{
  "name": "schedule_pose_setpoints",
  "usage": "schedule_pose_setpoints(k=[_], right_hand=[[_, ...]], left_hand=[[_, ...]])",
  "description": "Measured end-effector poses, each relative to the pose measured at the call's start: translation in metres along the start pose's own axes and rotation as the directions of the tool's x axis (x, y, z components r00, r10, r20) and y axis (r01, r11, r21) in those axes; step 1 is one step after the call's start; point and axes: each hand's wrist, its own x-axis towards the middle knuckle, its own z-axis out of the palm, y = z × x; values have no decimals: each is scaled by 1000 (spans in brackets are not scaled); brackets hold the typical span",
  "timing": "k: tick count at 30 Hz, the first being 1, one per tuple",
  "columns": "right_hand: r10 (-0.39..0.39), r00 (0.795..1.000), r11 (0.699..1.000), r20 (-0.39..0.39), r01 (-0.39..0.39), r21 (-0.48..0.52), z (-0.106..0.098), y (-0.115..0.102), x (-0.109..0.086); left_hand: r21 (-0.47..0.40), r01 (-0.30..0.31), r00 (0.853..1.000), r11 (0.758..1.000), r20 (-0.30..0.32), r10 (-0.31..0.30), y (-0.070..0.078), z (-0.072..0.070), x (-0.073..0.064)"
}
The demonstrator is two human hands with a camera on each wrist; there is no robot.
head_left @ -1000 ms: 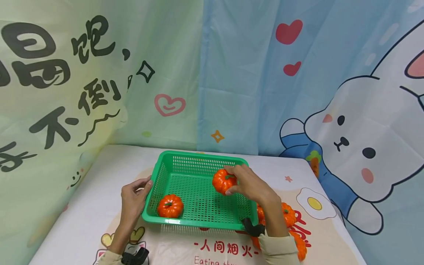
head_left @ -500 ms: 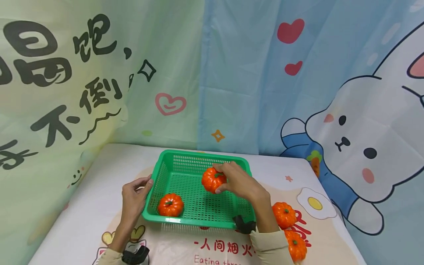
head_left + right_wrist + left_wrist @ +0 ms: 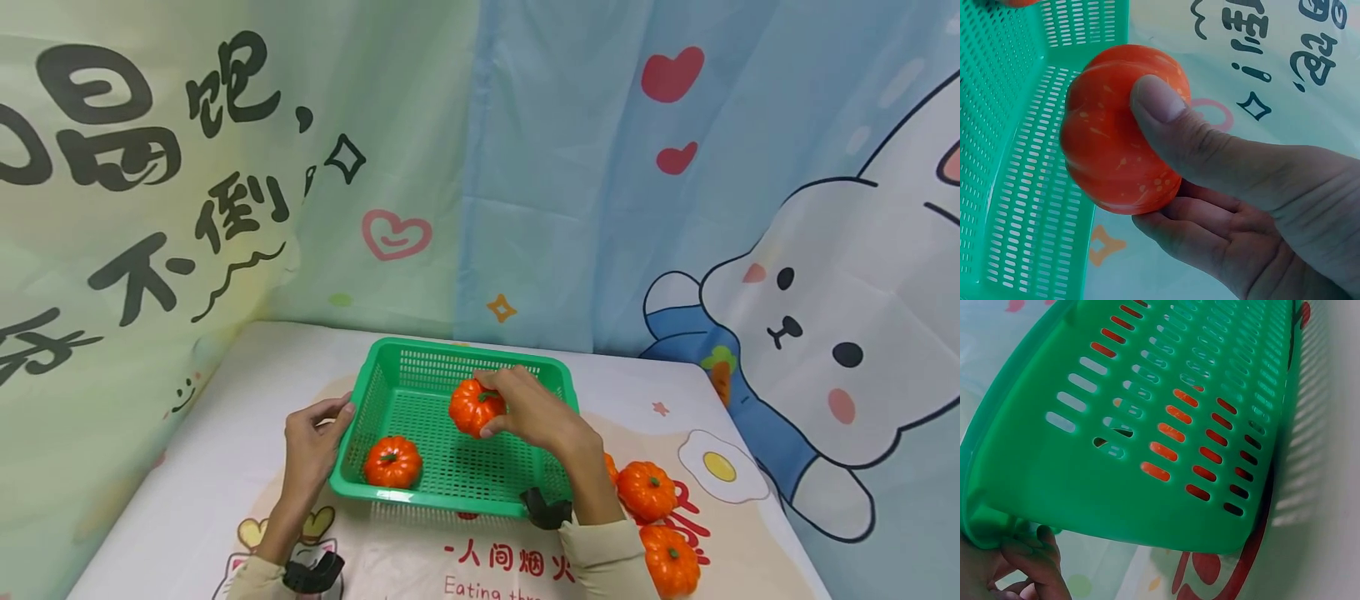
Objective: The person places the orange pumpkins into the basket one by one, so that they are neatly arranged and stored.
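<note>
Left hand (image 3: pixel 311 437) and right hand (image 3: pixel 536 408) are both occupied: by the left, one end of a green basket (image 3: pixel 450 502) is pinched at the rim, and by the right, a small orange pumpkin (image 3: pixel 471 408) is gripped between thumb and fingers. This pumpkin is held over the basket's floor, between the two hands. A second pumpkin (image 3: pixel 393 462) is seated inside, in the near corner beside the left hand. Loose pumpkins (image 3: pixel 647 492) are seen on the white table (image 3: pixel 262 358), to the right of the right forearm (image 3: pixel 592 479). From its glossy skin, the gripped pumpkin is judged light, stiff, rather slippery and not easily damaged; it is best grasped around its ribbed sides, not by the thin green stem (image 3: pixel 487 397). Some right fingertips are hidden behind it, and in the left wrist view the left hand is cut off at the corner. One loose pumpkin is mostly covered by the right forearm, so a sure count cannot be given.
</note>
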Motion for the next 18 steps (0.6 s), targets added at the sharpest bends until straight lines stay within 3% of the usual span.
schedule_pose_setpoints(k=[7,14,18], right_hand=[[-47,999,999,8,47,-1,1,-1,6],[-136,990,987,35,133,88,-1,0,15],[-136,990,988,40,133,73,-1,-2,19]], left_hand=[[16,2,1000,1000,6,-2,-1,0,0],[13,2,1000,1000,9,-2,-2,0,1],[11,1,1000,1000,10,-2,-2,-1,1]])
